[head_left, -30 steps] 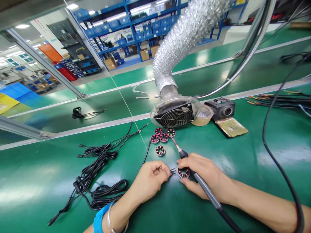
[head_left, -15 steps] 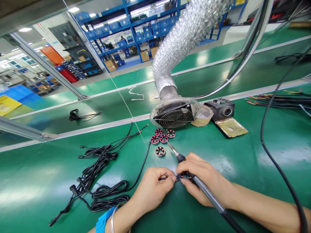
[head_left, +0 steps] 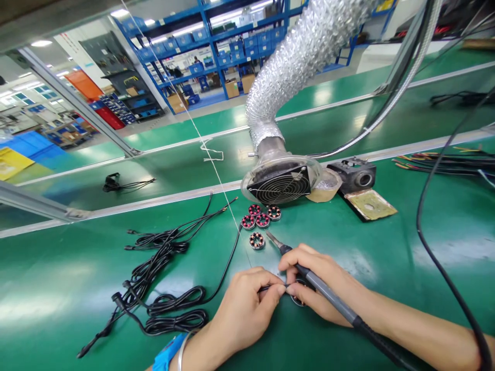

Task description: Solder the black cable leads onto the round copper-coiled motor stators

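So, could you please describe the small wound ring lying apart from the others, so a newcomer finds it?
Start at the round extraction fan on the green bench. Three rings cluster before it. The lone ring lies nearer, just left of the soldering iron tip.

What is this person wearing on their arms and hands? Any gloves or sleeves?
No gloves: both the left hand and the right hand are bare, and no sleeves show on either forearm. The left wrist carries a bright blue wrist strap and, next to it, a thin silver-coloured bangle. Nothing shows on the right forearm.
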The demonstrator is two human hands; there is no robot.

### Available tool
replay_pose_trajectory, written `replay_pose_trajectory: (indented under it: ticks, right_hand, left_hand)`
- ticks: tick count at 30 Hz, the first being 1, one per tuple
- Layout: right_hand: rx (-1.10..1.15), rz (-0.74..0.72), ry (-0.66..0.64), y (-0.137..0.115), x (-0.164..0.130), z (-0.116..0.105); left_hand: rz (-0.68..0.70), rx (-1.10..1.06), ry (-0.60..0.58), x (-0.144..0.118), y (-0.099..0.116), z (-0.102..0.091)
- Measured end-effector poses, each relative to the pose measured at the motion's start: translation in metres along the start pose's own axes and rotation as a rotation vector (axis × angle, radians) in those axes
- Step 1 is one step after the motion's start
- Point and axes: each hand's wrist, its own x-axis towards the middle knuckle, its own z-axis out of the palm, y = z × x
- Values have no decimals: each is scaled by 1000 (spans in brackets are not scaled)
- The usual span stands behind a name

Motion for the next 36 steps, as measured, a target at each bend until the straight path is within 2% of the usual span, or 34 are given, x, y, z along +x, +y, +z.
replay_pose_trajectory:
  ticks: [8,15,20,24,28,32,34,36]
  right_hand:
    - [-27,-33,-5,-2,0,-1]
    - [-55,-41,-29,-5,-1,0]
    - [-82,-82,-4,-6,-4,2]
    - [-152,-127,57,-6,-9,11]
    - [-198,-151,167,-4,-11,20]
    - [-198,-168,170,-2,-11,18]
    - [-180,-166,152,-3,-12,13]
    - [-147,-185,121,-5,-13,9]
  left_hand:
    - [-84,-106,-75,4,-10,0]
    - [-41,4,-67,2,-3,-1]
    - [48,121,-19,0,0,-1]
    - [40,160,6,-8,4,5]
    - [35,162,-65,-23,12,11]
    - [52,79,-142,-22,14,-3]
    - [39,114,-42,-12,9,-16]
    - [-9,193,125,1,0,-27]
